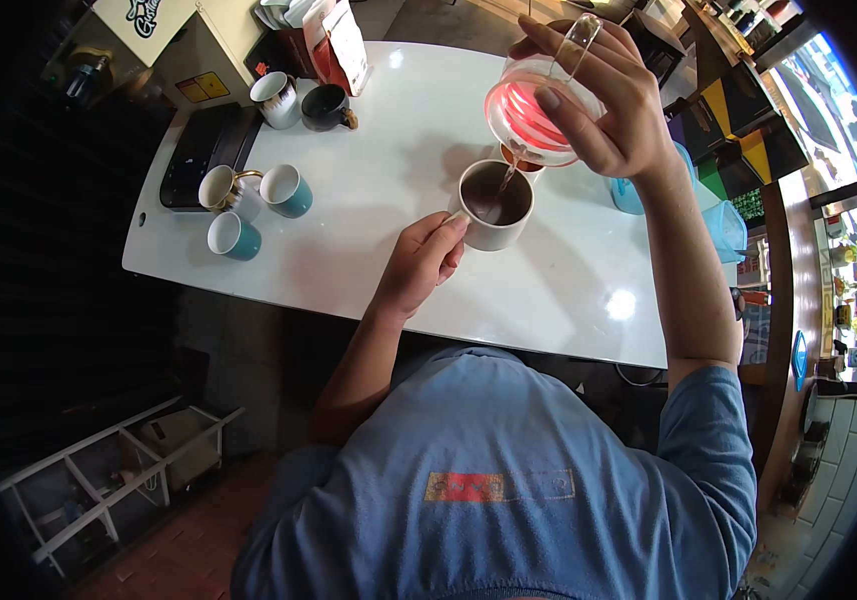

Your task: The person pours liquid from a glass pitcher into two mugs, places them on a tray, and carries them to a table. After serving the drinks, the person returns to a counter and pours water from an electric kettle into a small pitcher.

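The left hand (424, 262) is closed around the handle of a pale mug (494, 237), thumb on top. The right hand (611, 105), raised above and to the right of it, grips a clear glass pitcher (527, 118) tipped toward the mug. The pitcher shows pink-red inside, and a thin stream runs from it into the mug, which holds dark liquid.

Just behind the mug is a small cup (535, 170) with reddish-brown inside; the pitcher hides most of it. Beyond the right forearm, which partly blocks the view, are a light-blue container (628, 197) and a blue translucent container (726, 232).

Well to the left of the left hand, three cups stand close together: a gold-handled cup (217, 188) and two teal cups with pale insides, one nearer the hands (287, 191), one nearer the table edge (235, 237). Behind them lies a flat black device (207, 155). Farther back are a white cup with dark streaks (277, 100), a black cup (327, 108) and some upright bags (334, 50), all on the white table (349, 265).
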The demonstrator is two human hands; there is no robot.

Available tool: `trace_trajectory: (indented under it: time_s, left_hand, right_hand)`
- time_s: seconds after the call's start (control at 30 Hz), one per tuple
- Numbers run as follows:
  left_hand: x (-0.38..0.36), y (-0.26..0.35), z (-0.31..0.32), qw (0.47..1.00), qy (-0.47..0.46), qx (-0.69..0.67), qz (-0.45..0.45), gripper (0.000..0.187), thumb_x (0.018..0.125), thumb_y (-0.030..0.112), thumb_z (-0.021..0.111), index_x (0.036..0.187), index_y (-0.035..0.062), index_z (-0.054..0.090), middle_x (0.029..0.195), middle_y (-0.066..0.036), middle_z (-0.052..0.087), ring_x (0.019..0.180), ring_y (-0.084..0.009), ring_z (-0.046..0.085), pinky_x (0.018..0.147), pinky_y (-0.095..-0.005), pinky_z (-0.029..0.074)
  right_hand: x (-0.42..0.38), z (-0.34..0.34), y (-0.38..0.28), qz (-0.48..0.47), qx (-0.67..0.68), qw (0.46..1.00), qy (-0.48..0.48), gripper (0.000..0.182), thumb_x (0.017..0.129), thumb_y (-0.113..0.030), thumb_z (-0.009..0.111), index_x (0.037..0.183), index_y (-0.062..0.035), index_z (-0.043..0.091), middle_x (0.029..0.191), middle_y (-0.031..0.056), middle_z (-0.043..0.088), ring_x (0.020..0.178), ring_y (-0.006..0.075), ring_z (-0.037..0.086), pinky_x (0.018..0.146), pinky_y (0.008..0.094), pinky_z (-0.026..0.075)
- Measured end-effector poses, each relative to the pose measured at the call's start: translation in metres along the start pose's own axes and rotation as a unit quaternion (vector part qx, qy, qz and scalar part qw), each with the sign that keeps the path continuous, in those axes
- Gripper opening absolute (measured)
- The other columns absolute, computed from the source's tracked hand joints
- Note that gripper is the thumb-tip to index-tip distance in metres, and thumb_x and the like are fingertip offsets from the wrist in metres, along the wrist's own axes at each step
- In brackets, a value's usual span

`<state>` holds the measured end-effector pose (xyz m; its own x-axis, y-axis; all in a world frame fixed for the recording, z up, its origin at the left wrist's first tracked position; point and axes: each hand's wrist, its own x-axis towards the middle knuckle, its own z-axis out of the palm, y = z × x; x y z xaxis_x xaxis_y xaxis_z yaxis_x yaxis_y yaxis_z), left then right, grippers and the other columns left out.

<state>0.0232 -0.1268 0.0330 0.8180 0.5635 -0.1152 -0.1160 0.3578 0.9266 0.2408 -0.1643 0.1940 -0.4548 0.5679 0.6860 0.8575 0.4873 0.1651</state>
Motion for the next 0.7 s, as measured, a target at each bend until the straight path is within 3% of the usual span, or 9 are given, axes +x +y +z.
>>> trace_trajectory:
  time_s: [0.03,0.33,0.43,0.7]
  left_hand:
    - [0.000,0.000,0.000,1.000,-0.002,-0.003,0.001,0.027,0.094,0.028,0.047,0.072,0.0128,0.043,0.061,0.002,0.044,0.049,-0.0033,0.034,0.044,-0.0180,0.026]
    - [0.002,0.000,-0.003,1.000,-0.006,0.002,0.001,0.029,0.094,0.029,0.047,0.070,0.0124,0.043,0.059,0.003,0.042,0.048,-0.0032,0.032,0.043,-0.0184,0.025]
    - [0.004,-0.002,-0.003,1.000,-0.009,-0.001,0.002,0.030,0.094,0.029,0.047,0.069,0.0126,0.042,0.059,0.003,0.041,0.048,-0.0033,0.032,0.042,-0.0184,0.024]
    - [0.004,-0.001,0.001,1.000,-0.009,-0.007,-0.008,0.031,0.094,0.029,0.048,0.068,0.0130,0.042,0.058,0.003,0.039,0.048,-0.0031,0.032,0.042,-0.0183,0.024]
  right_hand:
    - [-0.002,0.003,0.003,-0.006,0.019,0.999,0.032,0.052,0.080,-0.029,0.057,0.115,0.0094,0.057,0.090,0.0146,0.067,0.084,0.0306,0.062,0.082,0.0407,0.043]
    - [0.001,0.006,0.003,-0.036,0.020,0.998,0.055,0.050,0.081,-0.027,0.056,0.111,0.0115,0.058,0.086,0.0145,0.067,0.083,0.0307,0.062,0.080,0.0397,0.043]
    - [0.004,-0.004,-0.007,0.015,0.004,1.000,0.010,0.049,0.081,-0.027,0.056,0.110,0.0114,0.058,0.087,0.0146,0.067,0.083,0.0307,0.062,0.081,0.0397,0.043]
    - [0.000,-0.004,-0.003,0.001,0.004,1.000,0.018,0.050,0.081,-0.028,0.055,0.111,0.0108,0.058,0.089,0.0152,0.067,0.085,0.0305,0.062,0.082,0.0400,0.043]
